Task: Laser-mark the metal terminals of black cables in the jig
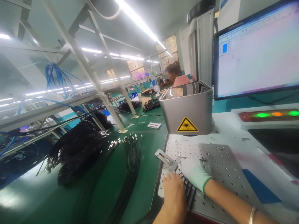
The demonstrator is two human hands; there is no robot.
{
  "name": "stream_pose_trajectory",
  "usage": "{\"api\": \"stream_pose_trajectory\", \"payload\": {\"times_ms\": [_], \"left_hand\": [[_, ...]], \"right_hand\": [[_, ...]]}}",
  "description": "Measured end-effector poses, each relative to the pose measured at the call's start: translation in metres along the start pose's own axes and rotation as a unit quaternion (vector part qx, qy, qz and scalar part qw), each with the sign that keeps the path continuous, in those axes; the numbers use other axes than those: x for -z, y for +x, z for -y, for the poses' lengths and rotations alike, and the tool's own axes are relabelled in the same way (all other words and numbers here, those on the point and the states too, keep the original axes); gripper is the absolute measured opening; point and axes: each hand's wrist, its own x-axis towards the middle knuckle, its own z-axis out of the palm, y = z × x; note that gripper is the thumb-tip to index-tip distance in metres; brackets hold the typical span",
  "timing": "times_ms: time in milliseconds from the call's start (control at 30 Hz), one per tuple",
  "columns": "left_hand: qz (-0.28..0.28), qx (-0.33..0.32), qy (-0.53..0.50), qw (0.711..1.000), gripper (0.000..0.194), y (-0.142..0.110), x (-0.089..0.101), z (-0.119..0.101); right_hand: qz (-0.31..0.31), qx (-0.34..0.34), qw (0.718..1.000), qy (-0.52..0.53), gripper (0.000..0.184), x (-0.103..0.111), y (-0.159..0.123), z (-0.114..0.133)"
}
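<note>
My left hand [174, 189], bare and with curled fingers, is closed around black cables [191, 194] at the near left side of a perforated metal plate [225, 168]. Close beside it, my right hand [195, 172] wears a white glove with a green cuff. Its fingers are bent together over the far ends of the cables, and the fingertips and what they pinch are hidden. A small metal fixture [166, 159] with a slot lies just beyond my left hand. Behind both hands stands a grey machine head [187, 109] with a yellow laser warning label.
Black cables with metal tips [132, 161] lie on the green table [105, 193], and a large coiled heap [79, 149] is further left. A small white slotted piece [154, 125] lies near the machine. At right are a monitor [259, 49] and lit buttons [277, 114]. A person [177, 76] sits beyond.
</note>
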Motion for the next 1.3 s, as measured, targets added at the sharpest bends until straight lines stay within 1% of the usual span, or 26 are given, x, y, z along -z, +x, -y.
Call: {"api": "stream_pose_trajectory", "payload": {"times_ms": [100, 333, 467, 533, 600, 667, 767, 800, 867, 933, 1033, 1100, 1200, 1300], "left_hand": [[0.034, 0.029, 0.005, 0.999, 0.034, 0.002, 0.003, -0.003], [0.077, -0.007, 0.019, 0.997, 0.034, 0.006, 0.002, -0.005], [0.105, -0.001, 0.02, 0.994, 0.038, 0.005, 0.011, -0.01], [0.109, 0.001, 0.016, 0.994, 0.04, 0.002, 0.015, -0.01], [0.098, 0.008, 0.003, 0.995, 0.038, -0.003, 0.015, -0.008], [0.061, 0.01, -0.023, 0.998, 0.04, -0.008, 0.011, -0.002], [-0.01, -0.028, -0.06, 0.998, 0.046, -0.011, -0.005, 0.008], [-0.023, -0.046, -0.062, 0.997, 0.045, -0.011, -0.011, 0.011], [-0.028, -0.068, -0.047, 0.996, 0.04, -0.008, -0.021, 0.013], [-0.023, -0.083, -0.028, 0.996, 0.036, -0.007, -0.026, 0.013], [-0.01, -0.118, -0.007, 0.993, 0.037, -0.008, -0.022, 0.01], [0.004, -0.128, 0.003, 0.992, 0.039, -0.01, -0.012, 0.008], [0.033, -0.132, 0.0, 0.991, 0.038, -0.015, 0.003, 0.008], [0.02, -0.125, -0.019, 0.992, 0.037, -0.018, 0.008, 0.012]], "right_hand": [[0.002, -0.003, 1.0, 0.01, 0.038, 0.001, 0.002, 0.0], [0.009, 0.012, 1.0, 0.028, 0.036, -0.003, 0.008, -0.002], [0.01, 0.02, 0.999, 0.029, 0.038, -0.007, 0.008, -0.003], [0.009, 0.022, 0.999, 0.026, 0.038, -0.007, 0.008, -0.004], [0.008, 0.022, 0.999, 0.023, 0.037, -0.006, 0.007, -0.003], [0.004, 0.021, 1.0, 0.019, 0.036, -0.005, 0.006, -0.003], [-0.009, 0.022, 1.0, 0.014, 0.033, -0.003, 0.006, -0.003], [-0.011, 0.022, 1.0, 0.014, 0.032, -0.003, 0.006, -0.003], [-0.011, 0.02, 1.0, 0.017, 0.032, -0.004, 0.006, -0.002], [-0.005, 0.016, 1.0, 0.021, 0.033, -0.005, 0.007, -0.002], [0.006, 0.02, 0.999, 0.027, 0.036, -0.005, 0.007, -0.004], [0.009, 0.033, 0.999, 0.03, 0.036, -0.002, 0.005, -0.007], [0.0, 0.07, 0.997, 0.03, 0.03, 0.008, -0.002, -0.017], [-0.015, 0.092, 0.995, 0.027, 0.028, 0.017, -0.008, -0.026]]}}
